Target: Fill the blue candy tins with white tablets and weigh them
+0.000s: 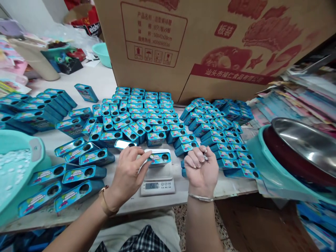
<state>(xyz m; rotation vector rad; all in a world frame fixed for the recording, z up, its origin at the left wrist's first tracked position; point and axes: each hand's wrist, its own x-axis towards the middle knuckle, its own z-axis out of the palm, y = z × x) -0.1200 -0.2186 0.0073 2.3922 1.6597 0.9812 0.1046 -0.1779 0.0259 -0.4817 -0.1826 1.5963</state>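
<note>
A small blue box (162, 158) with a round dark hole in its top stands on the white digital scale (158, 188). My left hand (130, 168) is at the box's left end, thumb and forefinger pinched on what looks like a small white candy tablet (151, 156). To the right of the scale, my right hand (201, 168) is turned palm up with its fingers curled closed. Small whitish candy tablets (205, 158) show between those fingers; most of what it holds is hidden. Beside my left hand, one blue box (125, 144) has a plain white patch on top.
Many similar blue boxes (157, 138) stand in rows around the scale. A turquoise basin (34, 154) of white tablets is at left. At right, a metal bowl (309, 140) sits in stacked basins. A large cardboard carton (194, 45) stands behind; paper stacks (286, 108) lie at right.
</note>
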